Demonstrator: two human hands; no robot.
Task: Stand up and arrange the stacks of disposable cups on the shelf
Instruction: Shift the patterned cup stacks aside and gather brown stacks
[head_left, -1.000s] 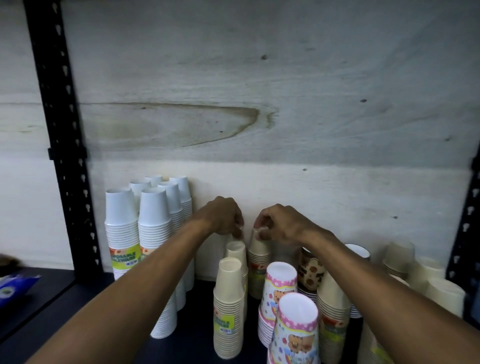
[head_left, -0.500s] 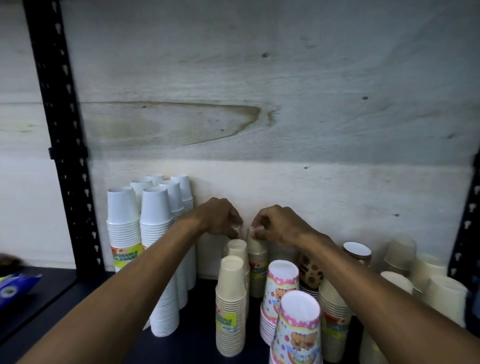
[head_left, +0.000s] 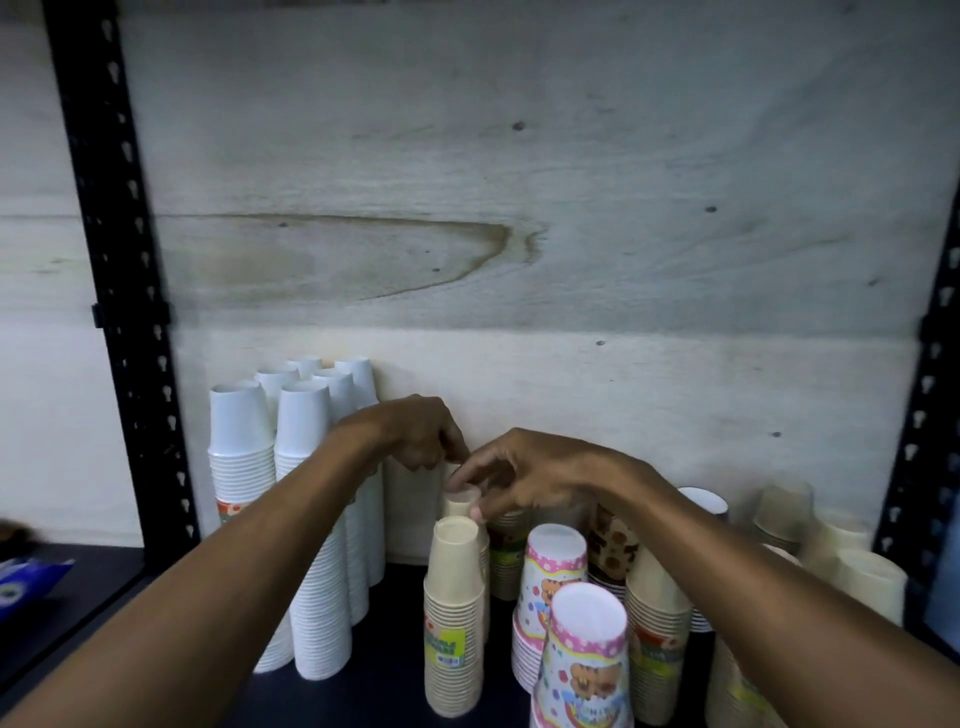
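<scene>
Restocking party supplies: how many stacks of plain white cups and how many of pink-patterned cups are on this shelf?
white stacks: 6
pink-patterned stacks: 2
Total: 8

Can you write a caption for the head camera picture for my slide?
Two hands, left hand and right hand, touch a beige cup stack among upright stacks.

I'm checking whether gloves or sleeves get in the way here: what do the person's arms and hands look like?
Both forearms are bare as far as the frame shows, with no sleeve in view. The left hand and the right hand wear no gloves. No watch, bracelet or ring is visible on either, though the picture is slightly blurred.
</scene>
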